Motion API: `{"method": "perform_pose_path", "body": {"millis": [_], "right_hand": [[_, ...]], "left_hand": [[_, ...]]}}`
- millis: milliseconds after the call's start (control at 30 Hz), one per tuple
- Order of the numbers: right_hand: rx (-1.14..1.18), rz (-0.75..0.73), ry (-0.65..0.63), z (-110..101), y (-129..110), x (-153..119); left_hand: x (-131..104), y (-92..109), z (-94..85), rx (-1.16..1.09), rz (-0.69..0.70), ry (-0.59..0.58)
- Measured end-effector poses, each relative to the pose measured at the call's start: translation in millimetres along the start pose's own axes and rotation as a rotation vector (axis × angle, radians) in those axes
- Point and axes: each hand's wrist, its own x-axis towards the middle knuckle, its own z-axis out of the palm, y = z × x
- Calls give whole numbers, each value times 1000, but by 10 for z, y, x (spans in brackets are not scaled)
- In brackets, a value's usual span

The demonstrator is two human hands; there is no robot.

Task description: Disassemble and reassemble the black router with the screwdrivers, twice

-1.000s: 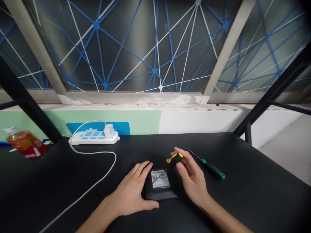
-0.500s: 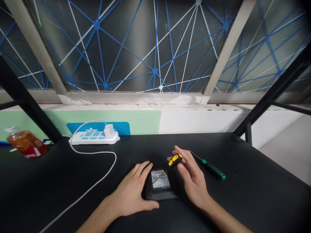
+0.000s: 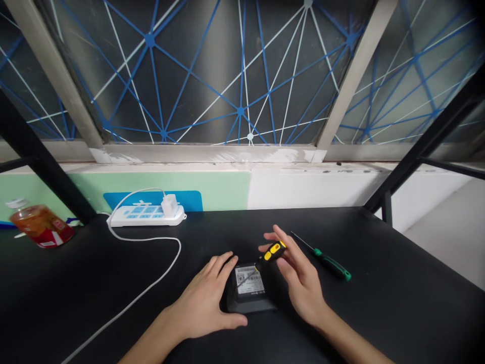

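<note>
A flat black device (image 3: 252,306) with a white printed label (image 3: 249,281) lies on the dark table. My left hand (image 3: 206,298) grips it from the left, fingers at its far edge and thumb along the near edge. Between the thumb and fingers of my right hand (image 3: 301,278) is the black-and-yellow handle of a screwdriver (image 3: 271,255). Its shaft slants down to the left across the label, and the tip is at the device's left side near my left hand. Whether the tip sits in a screw is too small to tell.
Right of my right hand lies a green-handled screwdriver (image 3: 332,265). A white power strip (image 3: 147,216) with a plugged-in charger (image 3: 169,206) stands at the back; its white cable (image 3: 166,275) runs forward on the left. A drink bottle (image 3: 41,224) is far left, between black frame posts.
The yellow-and-black handle has turned a little within my right fingers, which have shifted slightly. My left hand and the device stay in place.
</note>
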Motion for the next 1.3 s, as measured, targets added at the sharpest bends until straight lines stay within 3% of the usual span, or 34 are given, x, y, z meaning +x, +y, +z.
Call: {"method": "perform_pose_path", "body": {"millis": [267,500,700,933,1133,1300], "right_hand": [[-141,-2,73,-3,51,17],[58,49,21,23,3,24],[-148,67,83,18,68,10],[35,83,45,56,21,36],[98,147,171,81,50,49],[91,83,332,-36,75,146]], "left_hand": [[-12,12,-10,27,-4,-9],[-11,-4,10,46,-14,-20],[-11,-20,9,13,5,-2],[-18,-17,9,3,1,-12],[-10,-9,9,22,1,-14],[-15,9,-10,23,-14,-24]]}}
